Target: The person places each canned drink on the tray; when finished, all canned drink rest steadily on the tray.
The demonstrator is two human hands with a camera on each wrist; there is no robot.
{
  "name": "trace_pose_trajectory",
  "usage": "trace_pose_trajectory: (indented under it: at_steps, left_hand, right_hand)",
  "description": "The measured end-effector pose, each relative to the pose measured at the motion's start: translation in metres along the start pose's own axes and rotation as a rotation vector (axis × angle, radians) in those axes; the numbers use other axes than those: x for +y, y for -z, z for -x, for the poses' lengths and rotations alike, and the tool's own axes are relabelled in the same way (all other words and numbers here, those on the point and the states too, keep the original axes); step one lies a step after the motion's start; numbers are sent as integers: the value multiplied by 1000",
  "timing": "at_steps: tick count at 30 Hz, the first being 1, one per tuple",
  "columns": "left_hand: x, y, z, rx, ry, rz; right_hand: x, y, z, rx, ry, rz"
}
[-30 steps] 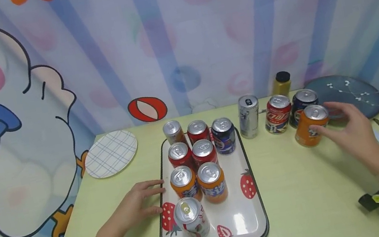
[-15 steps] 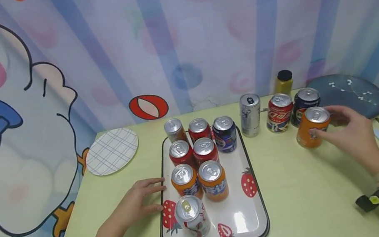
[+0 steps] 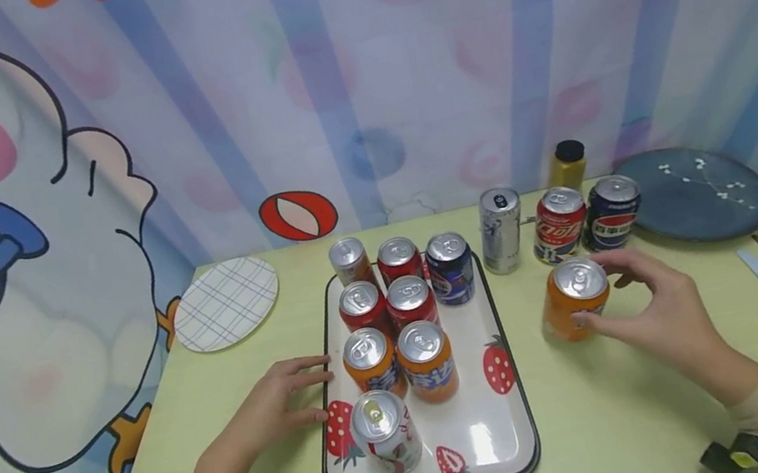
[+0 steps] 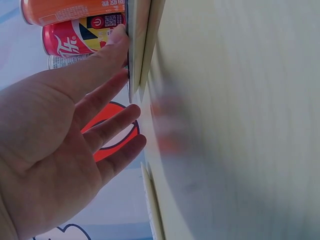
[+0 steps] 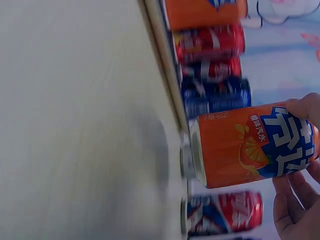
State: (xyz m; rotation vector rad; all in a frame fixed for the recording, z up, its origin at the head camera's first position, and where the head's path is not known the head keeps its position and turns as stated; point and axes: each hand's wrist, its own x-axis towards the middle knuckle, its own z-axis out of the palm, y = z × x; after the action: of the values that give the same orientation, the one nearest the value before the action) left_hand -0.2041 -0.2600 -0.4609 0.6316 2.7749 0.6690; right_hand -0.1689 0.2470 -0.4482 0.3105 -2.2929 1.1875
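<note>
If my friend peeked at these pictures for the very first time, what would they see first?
Probably the big white cartoon bird with a blue bow tie, at the left of the head view. Next, the crowd of cans on the strawberry-patterned tray in the middle. Then the orange can held in the right hand, right of the tray.

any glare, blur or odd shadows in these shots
Head view: bright white glare on the white strawberry-print rectangular tray; left wrist view: a soft, dark shadow spread over the pale wood-grain table; right wrist view: the orange cylindrical metal can fairly sharp, the dark blue cylindrical metal can beyond it blurred.
</note>
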Motion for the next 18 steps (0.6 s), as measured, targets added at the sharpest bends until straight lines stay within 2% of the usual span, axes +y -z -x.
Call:
trace_pose_trajectory:
  at_steps: [5, 11, 18]
  left_hand:
    - [1, 1, 1, 3, -1, 9]
    - [2, 2, 2, 2, 1, 11]
    - [1, 2, 2, 5, -15, -2]
  right_hand:
    - [-26, -15, 9, -83, 97, -84]
    - [-52, -37, 22, -212, 94, -151]
    - [-73, -65, 35, -315, 127, -231]
